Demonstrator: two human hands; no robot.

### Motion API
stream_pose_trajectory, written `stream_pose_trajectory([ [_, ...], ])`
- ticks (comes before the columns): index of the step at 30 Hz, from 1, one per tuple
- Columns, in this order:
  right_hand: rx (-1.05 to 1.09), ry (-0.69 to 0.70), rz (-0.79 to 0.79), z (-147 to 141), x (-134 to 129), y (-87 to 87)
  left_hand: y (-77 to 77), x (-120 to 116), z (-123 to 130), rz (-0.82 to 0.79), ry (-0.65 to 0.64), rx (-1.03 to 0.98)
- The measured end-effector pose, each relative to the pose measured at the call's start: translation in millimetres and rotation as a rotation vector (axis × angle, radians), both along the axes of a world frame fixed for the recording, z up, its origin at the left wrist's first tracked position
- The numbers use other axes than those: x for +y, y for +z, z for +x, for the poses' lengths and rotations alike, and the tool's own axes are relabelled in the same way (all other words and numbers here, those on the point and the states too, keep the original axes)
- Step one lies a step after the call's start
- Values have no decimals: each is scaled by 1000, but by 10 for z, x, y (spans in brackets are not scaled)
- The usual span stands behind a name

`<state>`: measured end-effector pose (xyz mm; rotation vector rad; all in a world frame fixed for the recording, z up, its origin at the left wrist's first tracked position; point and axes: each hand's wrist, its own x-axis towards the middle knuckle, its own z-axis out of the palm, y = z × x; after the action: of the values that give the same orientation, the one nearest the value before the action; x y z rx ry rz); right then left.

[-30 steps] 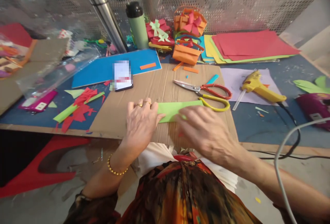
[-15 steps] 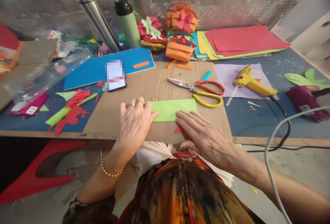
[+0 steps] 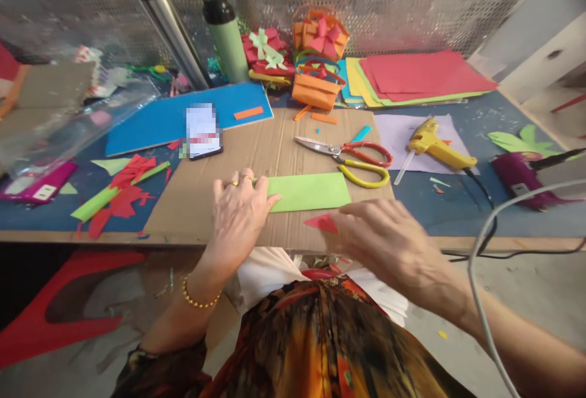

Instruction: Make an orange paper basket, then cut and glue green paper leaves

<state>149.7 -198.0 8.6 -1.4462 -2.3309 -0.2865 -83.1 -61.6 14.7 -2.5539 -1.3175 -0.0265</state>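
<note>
Your left hand (image 3: 240, 212) lies palm down on the cardboard (image 3: 183, 209), its fingers bent and side by side, with the thumb at the left end of the green paper (image 3: 309, 191). That grip is not closed around the paper; it presses the end from above. The green paper lies flat on the cardboard, longer from left to right. Your right hand (image 3: 394, 239) is below and right of its lower right corner, fingertips by the red scrap (image 3: 321, 222). Its grip is loosely bent and blurred; whether it has hold of the scrap, or how far it is open, cannot be told. The scissors (image 3: 337, 151) lie just above the paper's right part, with red and yellow handles pointing right. The glue gun (image 3: 439, 146) rests farther right, on a lilac sheet (image 3: 388, 135). The phone (image 3: 202, 129) is up and left of your left hand, partly over the blue board (image 3: 151, 120) on the table (image 3: 517, 215).
</note>
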Motion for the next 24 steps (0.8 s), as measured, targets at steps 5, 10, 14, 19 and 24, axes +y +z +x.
stream_pose_trajectory([
  [5, -41, 126, 97, -231, 47, -309, -102, 15, -53, 67, -37, -37],
  [10, 75, 282, 180, -153, -60, -284, -163, 46, -88, 101, -81, -48],
  [14, 40, 218, 262, 26, 293, 94, -184, 82, -97, 117, -89, -31],
  [19, -122, -84, 217, 380, 1193, 285, -200, 122, -88, 106, -75, -33],
  [24, -7, 115, 81, 152, 1181, 143, -169, 100, -100, 71, -95, -40],
])
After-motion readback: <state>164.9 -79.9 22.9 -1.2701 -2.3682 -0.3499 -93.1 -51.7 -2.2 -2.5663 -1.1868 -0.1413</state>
